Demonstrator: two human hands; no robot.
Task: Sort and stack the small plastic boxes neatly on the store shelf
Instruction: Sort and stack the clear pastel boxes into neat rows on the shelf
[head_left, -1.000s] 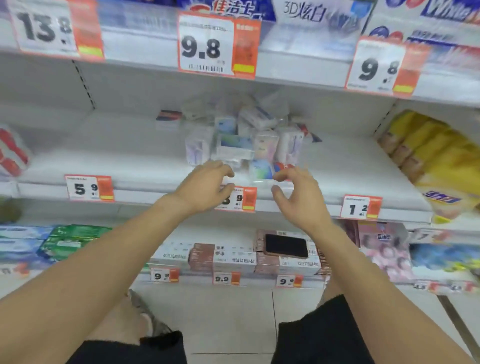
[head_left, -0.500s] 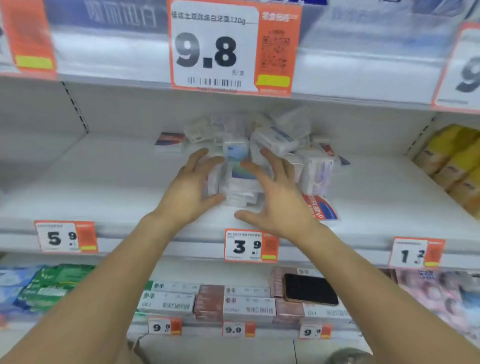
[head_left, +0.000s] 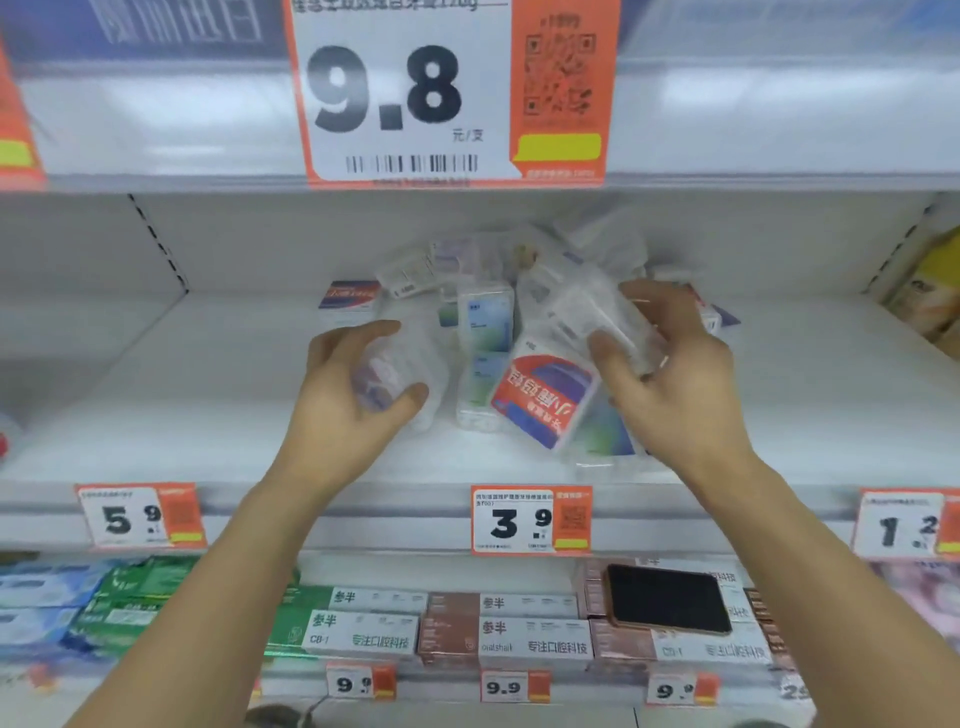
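Down at the bottom, closest to the camera, the lower shelf (head_left: 519, 675) has rows of toothpaste cartons (head_left: 530, 631) in white, brown and green, with a black phone (head_left: 667, 597) lying flat on top of them over to the right. Just above that runs the edge of the middle shelf (head_left: 156, 395) with its orange-and-white price tags; the one in the centre (head_left: 531, 520) reads 3.9.

Both bare forearms reach up onto that middle shelf. The left hand (head_left: 353, 400) is curled around a clear plastic box (head_left: 395, 371), thumb and fingers wrapped on it, held just off to the left of the pile. The right hand (head_left: 675, 384) has a clear box (head_left: 597, 317) pinched between thumb and fingers, tilted, right over the pile. A red-and-blue box (head_left: 543, 400) leans just beside that thumb; can't tell if it's touching.

The pile of small boxes (head_left: 488, 332) sits mid-shelf, pretty jumbled, some upright, some tipped, more heaped behind. One red-and-blue box (head_left: 349, 297) lies flat by itself to the left, near the back.

Up top is the next shelf edge with a big 9.8 tag (head_left: 405, 93).
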